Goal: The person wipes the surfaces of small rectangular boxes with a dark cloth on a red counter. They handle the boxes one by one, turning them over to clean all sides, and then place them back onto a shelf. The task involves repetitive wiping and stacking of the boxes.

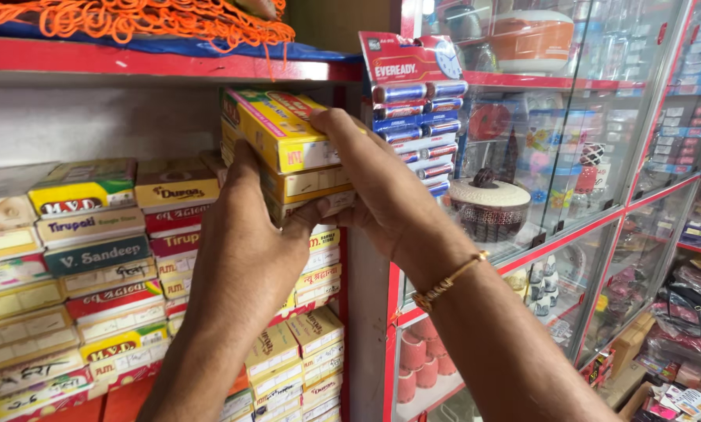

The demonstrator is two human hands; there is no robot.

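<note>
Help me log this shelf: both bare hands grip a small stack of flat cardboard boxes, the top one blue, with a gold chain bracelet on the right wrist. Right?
Not quite. The top flat cardboard box is yellow, not blue, as the head view shows. The rest holds: the left hand and right hand grip the small stack, and a gold chain bracelet sits on the right wrist.

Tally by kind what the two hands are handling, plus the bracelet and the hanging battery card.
left hand: 1
right hand: 1
stacked boxes visible between them: 3
bracelet: 1
battery card: 1
Total: 7

Battery card hangs beside orange netting.
</note>
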